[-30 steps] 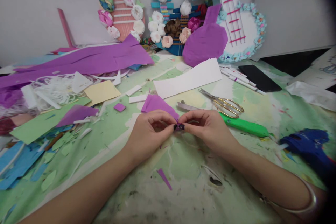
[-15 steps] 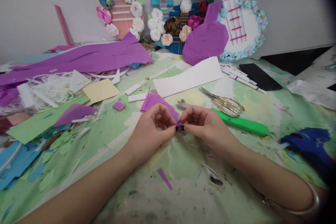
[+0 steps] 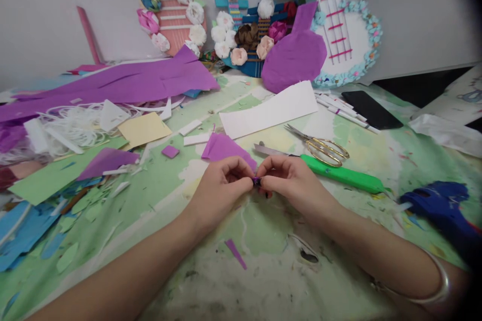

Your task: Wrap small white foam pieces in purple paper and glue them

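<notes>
At the near middle of the green, paint-stained tabletop (image 3: 211, 281), two bare hands meet. One tiny crumpled purple paper piece (image 3: 256, 181) sits right between them, touching both sets of fingertips. Left hand (image 3: 222, 185): grip closed, thumb and finger pinching the piece from the left. Right hand (image 3: 295, 180): grip closed too, pinching it from the right. Piece mostly covered by fingers; exact shape can't be told. One silver metal bangle (image 3: 439, 286) on the right forearm.

Counts around the hands: one larger purple paper sheet (image 3: 228, 149), just far of the left hand; one small purple square (image 3: 170, 151), farther left; one thin purple paper sliver (image 3: 236, 255), near side, apart from both hands. Two short white flat strips (image 3: 191, 128), far left of the sheet. One long curved white card (image 3: 269, 110), far side.

Right side: one green-handled cutter with a metal blade (image 3: 342, 174), just far of the right hand; one pair of gold-handled scissors (image 3: 326, 152), just beyond the cutter, blades pointing far left; one dark blue glue gun (image 3: 437, 203), far right; one flat black rectangular phone-like object (image 3: 372, 109), farther back. One purple guitar-shaped cutout (image 3: 295, 60) stands at the far side.
</notes>
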The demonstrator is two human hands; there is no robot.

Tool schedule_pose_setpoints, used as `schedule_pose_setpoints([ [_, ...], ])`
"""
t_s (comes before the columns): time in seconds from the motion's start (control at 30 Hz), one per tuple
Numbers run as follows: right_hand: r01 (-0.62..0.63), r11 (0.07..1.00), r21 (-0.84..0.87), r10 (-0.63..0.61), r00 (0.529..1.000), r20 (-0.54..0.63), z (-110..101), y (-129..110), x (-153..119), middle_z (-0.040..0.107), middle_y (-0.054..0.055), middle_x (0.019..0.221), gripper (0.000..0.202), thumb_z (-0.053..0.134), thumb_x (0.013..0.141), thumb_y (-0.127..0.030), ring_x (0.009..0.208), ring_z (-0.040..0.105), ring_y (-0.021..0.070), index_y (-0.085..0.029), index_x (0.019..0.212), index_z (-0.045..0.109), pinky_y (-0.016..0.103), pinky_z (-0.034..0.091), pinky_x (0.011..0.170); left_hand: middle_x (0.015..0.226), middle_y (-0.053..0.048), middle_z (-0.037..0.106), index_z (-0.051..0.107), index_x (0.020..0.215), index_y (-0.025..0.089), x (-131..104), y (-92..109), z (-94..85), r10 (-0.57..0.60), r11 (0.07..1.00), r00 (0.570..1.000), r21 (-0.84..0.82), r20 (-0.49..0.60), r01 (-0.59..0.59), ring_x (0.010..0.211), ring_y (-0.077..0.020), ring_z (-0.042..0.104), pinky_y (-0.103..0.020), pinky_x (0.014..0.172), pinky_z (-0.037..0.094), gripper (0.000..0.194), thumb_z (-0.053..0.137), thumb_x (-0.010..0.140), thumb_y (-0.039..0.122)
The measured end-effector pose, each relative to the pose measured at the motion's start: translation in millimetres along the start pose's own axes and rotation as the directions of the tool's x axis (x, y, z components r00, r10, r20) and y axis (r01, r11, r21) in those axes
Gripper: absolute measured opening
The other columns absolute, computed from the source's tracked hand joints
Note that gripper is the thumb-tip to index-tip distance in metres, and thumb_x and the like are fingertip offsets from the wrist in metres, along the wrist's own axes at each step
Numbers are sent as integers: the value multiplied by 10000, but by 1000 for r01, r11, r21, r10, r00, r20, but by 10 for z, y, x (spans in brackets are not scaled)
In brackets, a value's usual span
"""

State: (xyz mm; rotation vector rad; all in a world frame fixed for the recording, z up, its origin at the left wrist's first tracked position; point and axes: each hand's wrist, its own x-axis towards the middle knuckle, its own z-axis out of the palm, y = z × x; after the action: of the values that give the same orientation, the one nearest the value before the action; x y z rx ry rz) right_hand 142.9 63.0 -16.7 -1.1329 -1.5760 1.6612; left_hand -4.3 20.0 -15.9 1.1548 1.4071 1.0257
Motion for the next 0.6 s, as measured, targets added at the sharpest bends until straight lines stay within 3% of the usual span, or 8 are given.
schedule_pose_setpoints([
  [0.27,74,997,27,-72,996,-48,19,28,16,537,-39,507,102,509,576,-102,504,472,89,-166,600,584,213,367,501,581,35,531,552,624,172,36,10,26,-45,997,998,-71,-47,41,543,-105,465,-235,516,346,36,556,623,136],
  [0.37,90,995,46,-88,995,-48,26,20,26,527,-46,508,97,501,579,-100,501,475,85,-171,596,565,205,377,498,609,38,533,548,640,171,38,0,31,9,998,999,-64,-45,-12,574,-102,469,-232,546,362,49,547,642,122],
  [0.6,-14,990,139,20,999,-38,27,27,49,528,-57,510,99,527,570,-119,451,510,88,-175,648,548,202,399,449,730,26,570,566,776,171,59,-48,-11,143,988,989,57,34,-145,683,-115,530,-242,634,412,60,539,725,153],
])
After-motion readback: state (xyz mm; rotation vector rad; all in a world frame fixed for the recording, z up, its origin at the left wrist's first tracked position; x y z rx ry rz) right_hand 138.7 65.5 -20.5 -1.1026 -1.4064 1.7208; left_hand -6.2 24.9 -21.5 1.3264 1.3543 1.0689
